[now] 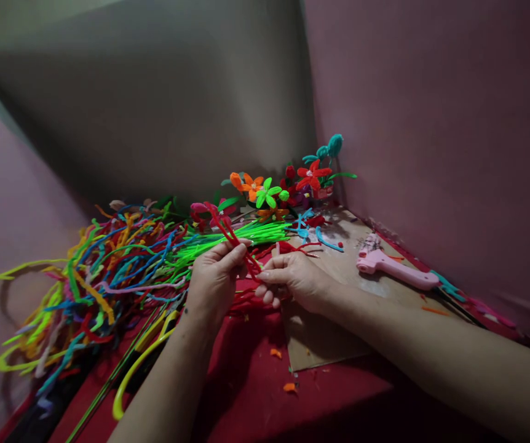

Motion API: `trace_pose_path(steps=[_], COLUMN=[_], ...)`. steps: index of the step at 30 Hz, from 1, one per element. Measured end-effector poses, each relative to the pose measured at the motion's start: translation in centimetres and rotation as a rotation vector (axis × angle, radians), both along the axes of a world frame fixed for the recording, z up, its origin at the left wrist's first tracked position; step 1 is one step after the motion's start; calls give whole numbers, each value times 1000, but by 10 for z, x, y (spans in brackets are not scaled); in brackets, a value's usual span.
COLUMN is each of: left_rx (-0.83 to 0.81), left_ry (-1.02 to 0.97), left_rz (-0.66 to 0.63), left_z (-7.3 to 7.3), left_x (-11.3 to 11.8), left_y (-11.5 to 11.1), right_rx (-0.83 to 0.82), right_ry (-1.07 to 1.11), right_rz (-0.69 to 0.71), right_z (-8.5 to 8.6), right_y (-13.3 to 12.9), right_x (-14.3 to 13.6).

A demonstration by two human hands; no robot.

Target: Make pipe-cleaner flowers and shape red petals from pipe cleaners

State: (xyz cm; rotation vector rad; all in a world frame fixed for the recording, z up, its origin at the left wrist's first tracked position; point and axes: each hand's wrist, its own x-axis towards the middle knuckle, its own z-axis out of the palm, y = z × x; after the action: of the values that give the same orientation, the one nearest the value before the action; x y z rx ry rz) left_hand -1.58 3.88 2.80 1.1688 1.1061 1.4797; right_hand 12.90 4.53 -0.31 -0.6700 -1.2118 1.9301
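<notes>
Red fuzzy stems (226, 228) run in a small bundle between my two hands near the middle of the view. My left hand (216, 274) is closed on them, thumb pressed over the stems, with their upper ends sticking out above it. At their lower end, my right hand (292, 278) pinches the same red stems between thumb and fingers. More red stems (252, 299) lie just below and behind the hands. A bunch of bright green stems (256, 232) lies right behind my left hand.
A tangled multicoloured pile of stems (122, 258) covers the left side. Fuzzy flowers, one orange (252, 186) and one red (313, 175), stand at the back. A pink glue gun (398, 268) rests on the cardboard (324, 335) at right. Yellow-handled scissors (138, 363) lie beside my left forearm.
</notes>
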Motion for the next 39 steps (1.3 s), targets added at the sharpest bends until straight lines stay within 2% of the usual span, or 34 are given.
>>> trace_pose_path(steps=[4, 8, 11, 16, 20, 24, 28, 32, 35, 39], left_rx=[20, 12, -20, 3, 33, 93, 117, 153, 155, 52], left_ry=[9, 49, 86, 154, 251, 390, 352, 303, 291, 415], left_rz=[20, 6, -46, -102, -75, 74, 124, 136, 110, -88], left_z=[1, 1, 0, -3, -2, 1, 0, -3, -4, -3], left_x=[2, 2, 2, 1, 2, 8, 11, 10, 8, 5], left_y=[1, 0, -1, -2, -3, -7, -9, -7, -4, -3], right_rx=[9, 17, -56, -122, 18, 146, 114, 27, 42, 73], right_ry=[-14, 125, 234, 284, 176, 35, -50, -49, -35, 31], right_rz=[8, 43, 117, 168, 140, 60, 22, 90, 68, 15], right_z=[-1, -1, -1, -10, -13, -5, 4, 4, 2, -1], right_y=[0, 0, 1, 5, 5, -2, -7, -6, -5, -4], right_x=[-1, -1, 0, 0, -2, -1, 0, 0, 0, -1])
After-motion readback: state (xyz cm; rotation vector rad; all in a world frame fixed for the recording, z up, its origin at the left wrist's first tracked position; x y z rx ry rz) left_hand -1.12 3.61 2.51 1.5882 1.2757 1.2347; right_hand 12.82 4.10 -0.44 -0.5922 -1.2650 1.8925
